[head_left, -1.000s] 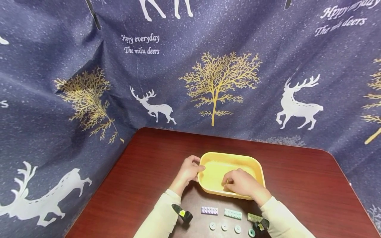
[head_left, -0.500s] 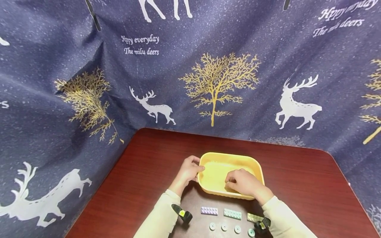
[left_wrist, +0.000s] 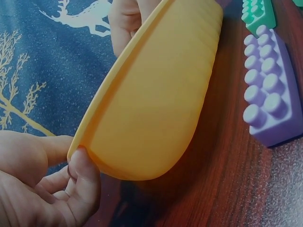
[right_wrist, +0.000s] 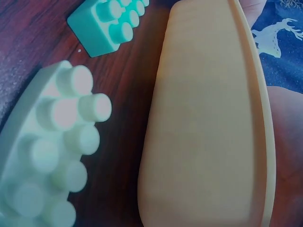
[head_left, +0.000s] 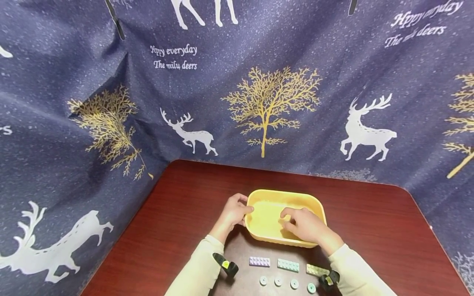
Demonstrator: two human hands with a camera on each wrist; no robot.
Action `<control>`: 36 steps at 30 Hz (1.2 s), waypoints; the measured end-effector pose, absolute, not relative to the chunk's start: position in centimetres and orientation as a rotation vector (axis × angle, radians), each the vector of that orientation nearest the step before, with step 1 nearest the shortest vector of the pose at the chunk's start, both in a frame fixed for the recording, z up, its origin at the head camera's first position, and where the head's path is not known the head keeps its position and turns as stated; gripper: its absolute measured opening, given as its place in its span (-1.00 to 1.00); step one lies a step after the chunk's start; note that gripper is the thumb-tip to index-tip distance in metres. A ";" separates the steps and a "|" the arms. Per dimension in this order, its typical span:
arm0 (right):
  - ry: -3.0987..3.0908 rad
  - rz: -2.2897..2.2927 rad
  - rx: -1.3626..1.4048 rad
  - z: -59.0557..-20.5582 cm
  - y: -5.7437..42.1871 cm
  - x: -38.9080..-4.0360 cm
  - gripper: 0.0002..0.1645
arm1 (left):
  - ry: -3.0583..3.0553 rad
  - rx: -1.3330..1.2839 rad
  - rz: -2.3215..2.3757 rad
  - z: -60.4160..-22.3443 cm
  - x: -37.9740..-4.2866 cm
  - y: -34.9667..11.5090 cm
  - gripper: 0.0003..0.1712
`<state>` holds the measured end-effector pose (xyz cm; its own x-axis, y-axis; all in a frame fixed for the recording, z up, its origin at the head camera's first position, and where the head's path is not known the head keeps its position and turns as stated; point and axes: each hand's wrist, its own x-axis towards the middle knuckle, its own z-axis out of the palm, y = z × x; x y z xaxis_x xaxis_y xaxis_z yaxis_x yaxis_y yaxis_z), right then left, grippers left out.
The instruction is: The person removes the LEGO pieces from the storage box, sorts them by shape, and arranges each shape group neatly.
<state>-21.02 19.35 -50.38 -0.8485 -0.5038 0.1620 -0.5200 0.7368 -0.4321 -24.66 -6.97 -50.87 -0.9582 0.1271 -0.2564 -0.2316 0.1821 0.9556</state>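
A yellow plastic basin [head_left: 264,238] sits on the table. My left hand [head_left: 233,211] grips its left rim; in the left wrist view the thumb and fingers of that hand [left_wrist: 52,184] pinch the rim at the corner. My right hand [head_left: 305,225] is inside the basin, reaching over the front rim. Its thumb and index finger stand apart, with basin floor showing between them. The other fingers are hidden, and the right wrist view shows the right hand [right_wrist: 289,156] only partly, behind the basin wall [right_wrist: 203,118].
In front of the basin lie a purple block [head_left: 259,261], a mint-green block [head_left: 288,265] and a pale yellow-green block [head_left: 316,270]. Several small round pieces [head_left: 277,281] line up nearer me. Patterned cloth [head_left: 207,82] hangs beyond the wooden table [head_left: 192,189].
My right hand has moved slightly right within the basin, and its thumb and index finger have spread apart. The left hand keeps its grip on the rim.
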 end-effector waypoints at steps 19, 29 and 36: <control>-2.897 0.683 0.728 -49.4 20.6 -19.9 -0.80 | 2.184 -0.084 1.840 -51.4 -24.8 -6.8 -0.50; -2.890 0.717 0.504 -48.7 21.4 -18.1 -0.72 | 2.181 -0.094 1.848 -51.5 -24.7 -6.8 -0.54; -2.854 0.734 0.453 -48.6 22.5 -16.7 -0.72 | 2.173 -0.092 1.863 -51.2 -24.5 -6.7 -0.55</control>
<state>-16.72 22.54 -48.65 -0.9414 -0.2496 0.2267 -0.3280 0.8336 -0.4444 -24.50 -6.73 -51.15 -0.9596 0.1304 -0.2494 -0.2266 0.1677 0.9594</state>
